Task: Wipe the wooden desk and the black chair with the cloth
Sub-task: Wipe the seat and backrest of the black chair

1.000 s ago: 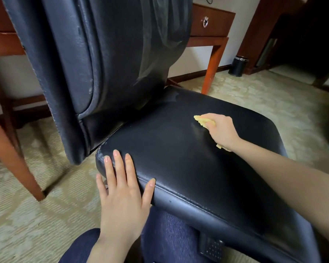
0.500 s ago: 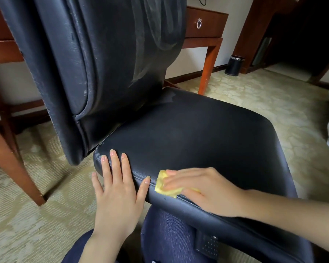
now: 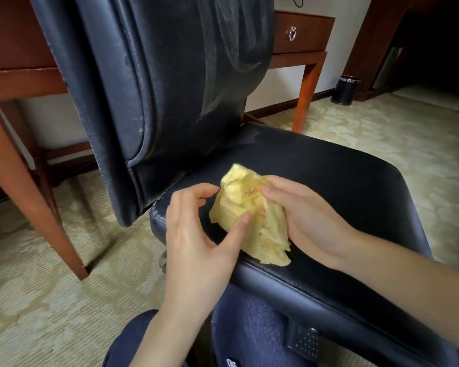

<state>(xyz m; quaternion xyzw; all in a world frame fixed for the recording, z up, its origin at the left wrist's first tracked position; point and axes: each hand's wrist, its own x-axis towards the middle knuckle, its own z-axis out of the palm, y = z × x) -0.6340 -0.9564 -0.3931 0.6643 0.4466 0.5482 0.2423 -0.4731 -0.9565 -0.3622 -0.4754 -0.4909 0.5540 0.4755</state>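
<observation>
As we hold the yellow cloth bunched just above the seat of the black chair, nr its front corner, our right hand cups it w/ thumb on top; our left hand pinches its other side, fingers curled. Wooden desk stands behind the chair, small black bin beyond.

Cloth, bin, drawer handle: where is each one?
cloth [image 3: 244,200], head view, crumpled middle.
bin [image 3: 345,92], head view, black side.
drawer handle [image 3: 292,33], head view, metal ring.
</observation>
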